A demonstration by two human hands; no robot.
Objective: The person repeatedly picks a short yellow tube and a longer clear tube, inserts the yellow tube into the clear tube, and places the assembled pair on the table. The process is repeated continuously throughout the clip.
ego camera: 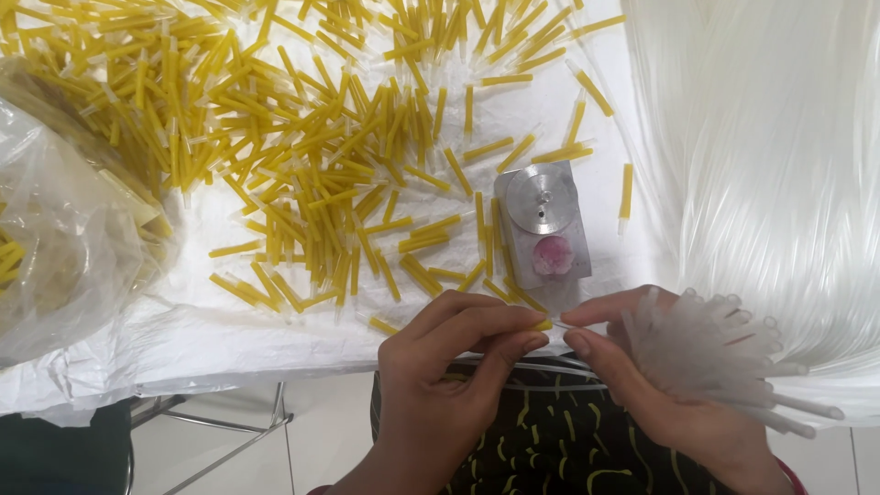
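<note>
Currently: left hand pinches a yellow sleeve at the near counter edge; right hand grips a tube bundle, fingertips feeding one tube in. Step: threading; alignment needed next. Jig just beyond.

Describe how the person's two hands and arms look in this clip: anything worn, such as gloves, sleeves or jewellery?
Both hands are bare, with no gloves and no rings visible. The left hand shows a bare wrist with no sleeve. The right hand has a thin red band or cuff edge at the wrist. Fingernails are short and unpainted.
</note>
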